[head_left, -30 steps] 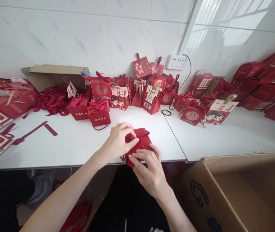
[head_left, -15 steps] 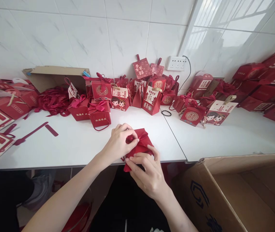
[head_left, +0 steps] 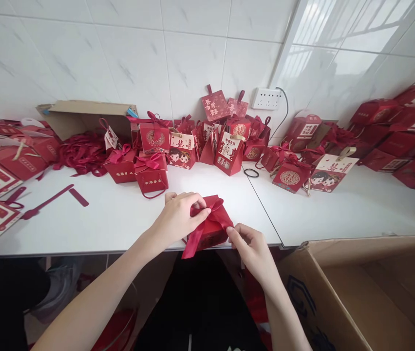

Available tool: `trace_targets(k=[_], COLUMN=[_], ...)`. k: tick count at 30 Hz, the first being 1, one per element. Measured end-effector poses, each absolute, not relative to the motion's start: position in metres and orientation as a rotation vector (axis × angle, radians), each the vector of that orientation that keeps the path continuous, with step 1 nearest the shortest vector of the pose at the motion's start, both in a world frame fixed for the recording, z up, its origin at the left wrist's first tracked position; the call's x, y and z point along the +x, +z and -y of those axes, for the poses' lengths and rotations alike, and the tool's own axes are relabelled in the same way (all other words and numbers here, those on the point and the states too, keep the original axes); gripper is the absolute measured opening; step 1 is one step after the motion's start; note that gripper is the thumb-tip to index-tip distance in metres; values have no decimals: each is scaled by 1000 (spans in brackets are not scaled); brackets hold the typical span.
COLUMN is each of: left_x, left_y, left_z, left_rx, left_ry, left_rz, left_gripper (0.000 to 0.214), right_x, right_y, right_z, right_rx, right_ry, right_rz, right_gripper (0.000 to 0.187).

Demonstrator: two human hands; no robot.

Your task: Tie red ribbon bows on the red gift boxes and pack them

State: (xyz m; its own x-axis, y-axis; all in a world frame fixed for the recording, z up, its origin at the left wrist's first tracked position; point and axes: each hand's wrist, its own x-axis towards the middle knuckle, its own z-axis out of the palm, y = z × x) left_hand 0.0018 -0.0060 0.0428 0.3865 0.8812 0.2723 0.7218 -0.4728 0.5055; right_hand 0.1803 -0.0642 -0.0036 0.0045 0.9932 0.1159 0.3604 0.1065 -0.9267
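A small red gift box [head_left: 213, 234] sits at the near edge of the white table [head_left: 120, 219], with a red ribbon [head_left: 207, 214] across its top. My left hand [head_left: 180, 217] is closed, pinching the ribbon at the box's top left. My right hand [head_left: 251, 246] is closed, pinching a ribbon end at the box's right side. One loose ribbon end hangs down over the table edge in front of the box.
Many finished red gift boxes [head_left: 149, 170] stand in a row along the tiled wall. A pile of red ribbons [head_left: 81, 153] and an open cardboard box [head_left: 83, 114] lie at the back left. A large open cardboard carton [head_left: 368, 292] stands at the lower right. A black hair tie [head_left: 251, 171] lies mid-table.
My right hand has slid from the box's front to its right side, drawing a ribbon end out. The left hand stayed pinched on the ribbon at the top.
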Motion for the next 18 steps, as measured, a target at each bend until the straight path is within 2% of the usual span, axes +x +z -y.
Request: trace_targets(k=[14, 18], left_x=[4, -1], left_y=[40, 44], left_z=[0, 4], left_rx=[2289, 2233], left_ry=[702, 717], left_rz=[-1445, -1396], left_gripper=[23, 27], right_x=[189, 198], right_y=[-10, 1], right_z=[65, 56], right_rx=[-1338, -1428], right_ry=[975, 804], right_rz=[1489, 1508], right_gripper=[37, 38])
